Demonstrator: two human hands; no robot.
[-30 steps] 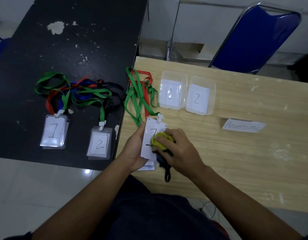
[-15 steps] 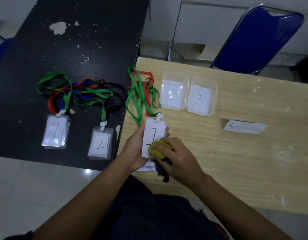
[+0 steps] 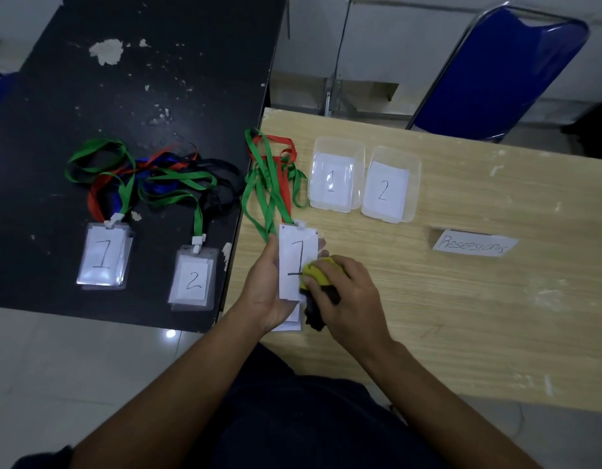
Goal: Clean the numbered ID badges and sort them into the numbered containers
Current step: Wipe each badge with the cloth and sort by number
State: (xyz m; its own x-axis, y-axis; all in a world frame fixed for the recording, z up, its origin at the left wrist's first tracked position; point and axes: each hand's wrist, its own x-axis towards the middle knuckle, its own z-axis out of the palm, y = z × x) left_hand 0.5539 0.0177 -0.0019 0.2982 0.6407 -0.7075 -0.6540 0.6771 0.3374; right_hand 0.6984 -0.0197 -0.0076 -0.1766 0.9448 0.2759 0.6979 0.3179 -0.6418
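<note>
At lower centre of the head view, the left hand [image 3: 264,292] pinches the "1" badge [image 3: 298,262] by its long edge over the wooden desk [image 3: 462,299], while the right hand [image 3: 347,296] presses a yellow cloth [image 3: 318,272] onto it. The badge looks light, thin, slick and bendy, so hold it by the edges or the clip; container 1 [image 3: 337,179] waits just above.

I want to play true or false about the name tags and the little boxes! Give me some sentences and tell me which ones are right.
1. The left hand holds a badge marked 1. True.
2. The right hand wipes that badge with a blue sponge. False: the cloth is yellow and black.
3. Two clear containers, container 1 and container 2, stand side by side on the wooden table. True.
4. The badge marked 2 already lies inside a container. False: it lies on the black table.
5. The chair behind the wooden table is red. False: it is blue.
</note>
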